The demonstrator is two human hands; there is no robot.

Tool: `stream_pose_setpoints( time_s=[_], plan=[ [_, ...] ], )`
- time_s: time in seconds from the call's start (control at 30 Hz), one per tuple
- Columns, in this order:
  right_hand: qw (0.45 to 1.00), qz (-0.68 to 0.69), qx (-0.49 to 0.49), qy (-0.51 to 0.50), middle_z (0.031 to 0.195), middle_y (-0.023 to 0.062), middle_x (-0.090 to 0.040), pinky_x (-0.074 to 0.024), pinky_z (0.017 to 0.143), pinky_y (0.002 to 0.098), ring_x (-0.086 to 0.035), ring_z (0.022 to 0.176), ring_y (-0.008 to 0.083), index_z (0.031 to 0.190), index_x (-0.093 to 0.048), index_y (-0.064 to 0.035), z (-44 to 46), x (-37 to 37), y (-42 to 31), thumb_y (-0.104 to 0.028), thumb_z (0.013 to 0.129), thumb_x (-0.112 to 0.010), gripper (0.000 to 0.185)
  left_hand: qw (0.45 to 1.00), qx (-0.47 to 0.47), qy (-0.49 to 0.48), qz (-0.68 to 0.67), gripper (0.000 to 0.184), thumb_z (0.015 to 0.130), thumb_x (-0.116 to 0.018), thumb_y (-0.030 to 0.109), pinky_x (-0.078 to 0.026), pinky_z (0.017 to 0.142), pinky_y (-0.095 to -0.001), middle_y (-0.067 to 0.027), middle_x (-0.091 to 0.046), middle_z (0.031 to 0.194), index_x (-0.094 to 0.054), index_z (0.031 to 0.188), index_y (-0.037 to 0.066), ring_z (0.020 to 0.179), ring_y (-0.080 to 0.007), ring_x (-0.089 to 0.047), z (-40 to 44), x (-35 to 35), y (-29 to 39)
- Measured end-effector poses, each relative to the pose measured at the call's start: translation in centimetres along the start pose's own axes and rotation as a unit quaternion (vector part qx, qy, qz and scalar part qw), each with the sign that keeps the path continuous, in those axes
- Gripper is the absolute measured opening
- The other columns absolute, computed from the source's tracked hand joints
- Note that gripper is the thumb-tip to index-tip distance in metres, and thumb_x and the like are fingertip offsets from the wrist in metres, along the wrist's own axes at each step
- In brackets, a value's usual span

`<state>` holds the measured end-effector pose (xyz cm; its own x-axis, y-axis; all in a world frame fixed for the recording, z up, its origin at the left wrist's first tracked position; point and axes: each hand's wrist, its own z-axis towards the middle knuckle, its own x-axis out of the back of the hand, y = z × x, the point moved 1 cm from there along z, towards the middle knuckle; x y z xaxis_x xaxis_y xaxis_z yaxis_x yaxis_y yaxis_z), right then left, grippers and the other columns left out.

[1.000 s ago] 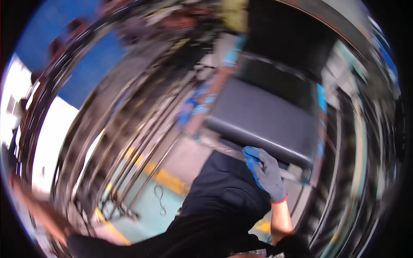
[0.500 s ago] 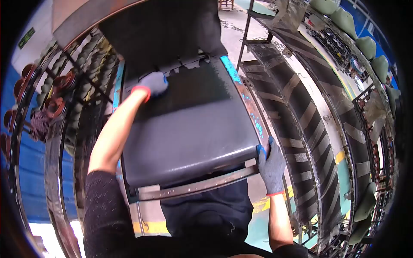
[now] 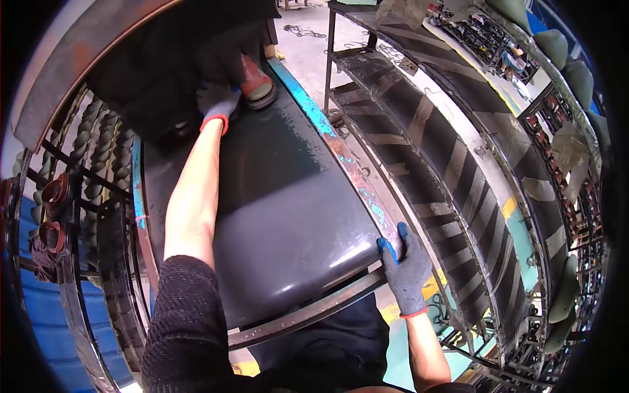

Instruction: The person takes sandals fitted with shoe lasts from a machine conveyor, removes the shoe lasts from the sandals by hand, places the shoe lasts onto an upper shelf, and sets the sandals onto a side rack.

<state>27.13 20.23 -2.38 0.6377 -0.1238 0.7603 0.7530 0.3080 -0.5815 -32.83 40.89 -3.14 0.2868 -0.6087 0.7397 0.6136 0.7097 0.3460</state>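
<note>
Left hand (image 3: 219, 101): beside red shoe-like thing (image 3: 256, 81); can't tell its grip
Right hand (image 3: 407, 272): curled round side rail (image 3: 341, 152)

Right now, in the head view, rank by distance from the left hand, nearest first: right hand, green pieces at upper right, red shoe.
1. Red shoe, just right of the left hand.
2. Right hand, at the right rail.
3. Green pieces, upper right, beyond the striped rack.
</note>
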Motion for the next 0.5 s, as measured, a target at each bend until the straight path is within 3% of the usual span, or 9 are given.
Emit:
stream_pose_setpoints(
  time_s=[0.13,0.2,0.3,0.33,0.37,0.4,0.43,0.47,0.5],
  plan=[
    [1.0,0.016,-0.007,0.0,0.124,0.0232,-0.075,-0.0586,0.098,0.046,-0.075,0.113,0.0399,0.138,-0.071,0.0005,-0.2,0.3,-0.2,-0.038,0.095,-0.081,0.058,0.961,-0.104,-0.245,0.069,0.113,0.08,-0.078,0.065,-0.05,0.113,-0.0539,-0.0354,-0.054,0.146,-0.039,0.16,-0.003,0.134,-0.0513,-0.059,-1.4,4.4,-3.9],
    [1.0,0.005,0.016,-0.007,0.127,0.0246,-0.075,-0.057,0.1,0.0487,-0.073,0.116,0.0415,0.14,-0.069,0.0007,-0.3,0.2,0.3,-0.043,0.097,-0.077,0.061,0.94,-0.093,-0.313,0.098,0.113,0.079,-0.08,0.063,-0.05,0.113,-0.0557,-0.0362,-0.053,0.145,-0.038,0.159,-0.005,0.134,-0.0515,-0.058,-6.7,13.2,-4.1],
    [0.996,-0.067,0.021,-0.051,0.128,0.0286,-0.072,-0.0546,0.101,0.0524,-0.07,0.119,0.0441,0.143,-0.063,0.0053,-0.3,-0.2,0.9,-0.043,0.099,-0.073,0.066,0.927,-0.227,-0.298,-0.025,0.1,0.08,-0.087,0.049,-0.046,0.117,-0.0555,-0.0291,-0.056,0.148,-0.045,0.158,0.001,0.132,-0.0492,-0.058,-16.2,25.4,-9.0],
    [0.985,-0.14,0.032,-0.099,0.133,0.0315,-0.068,-0.0513,0.106,0.0548,-0.065,0.125,0.0472,0.146,-0.057,0.0054,0.3,0.7,-0.5,-0.04,0.096,-0.076,0.07,0.904,-0.285,-0.3,-0.104,0.095,0.081,-0.088,0.044,-0.044,0.118,-0.0564,-0.0263,-0.056,0.151,-0.048,0.158,0.005,0.131,-0.0495,-0.058,-18.0,28.5,-11.6],
    [0.986,-0.133,0.077,-0.057,0.139,0.0318,-0.063,-0.0475,0.111,0.056,-0.059,0.132,0.0494,0.149,-0.053,0.0041,0.4,1.4,-2.7,-0.038,0.091,-0.081,0.077,0.879,-0.301,-0.352,-0.112,0.099,0.08,-0.09,0.043,-0.042,0.12,-0.055,-0.0258,-0.056,0.152,-0.046,0.16,0.004,0.134,-0.0485,-0.057,-19.2,31.1,-13.8],
    [0.984,-0.053,0.168,0.001,0.144,0.0317,-0.06,-0.0445,0.115,0.0549,-0.056,0.135,0.0504,0.151,-0.051,0.0049,0.6,1.1,-5.2,-0.036,0.086,-0.086,0.084,0.849,-0.316,-0.406,-0.119,0.103,0.08,-0.092,0.043,-0.04,0.123,-0.0537,-0.0253,-0.056,0.152,-0.044,0.162,0.003,0.137,-0.0476,-0.055,-20.2,33.6,-15.6],
    [0.976,0.056,0.206,-0.032,0.146,0.03,-0.06,-0.0432,0.118,0.0541,-0.055,0.138,0.0488,0.151,-0.051,0.0054,0.4,0.3,-7.9,-0.036,0.083,-0.089,0.088,0.834,-0.283,-0.465,-0.097,0.109,0.077,-0.096,0.04,-0.042,0.123,-0.0498,-0.021,-0.058,0.155,-0.042,0.165,0.004,0.141,-0.0397,-0.057,-20.2,35.4,-16.7],
    [0.954,0.139,0.261,-0.053,0.142,0.0268,-0.064,-0.0466,0.115,0.0531,-0.059,0.135,0.0456,0.151,-0.054,0.0013,-0.6,-1.6,-10.4,-0.037,0.081,-0.092,0.089,0.803,-0.188,-0.507,-0.249,0.109,0.077,-0.099,0.033,-0.044,0.124,-0.0458,-0.0166,-0.058,0.157,-0.043,0.165,0.004,0.143,-0.0298,-0.058,-20.8,36.1,-18.0],
    [0.889,0.298,0.224,-0.268,0.139,0.0239,-0.067,-0.0514,0.109,0.0516,-0.064,0.131,0.0421,0.151,-0.058,-0.0042,-1.8,-2.3,-13.0,-0.038,0.08,-0.092,0.085,0.801,-0.108,-0.487,-0.33,0.111,0.075,-0.1,0.03,-0.045,0.123,-0.0444,-0.015,-0.058,0.157,-0.042,0.166,0.004,0.142,-0.0275,-0.058,-22.3,38.5,-17.8]
  ],
)
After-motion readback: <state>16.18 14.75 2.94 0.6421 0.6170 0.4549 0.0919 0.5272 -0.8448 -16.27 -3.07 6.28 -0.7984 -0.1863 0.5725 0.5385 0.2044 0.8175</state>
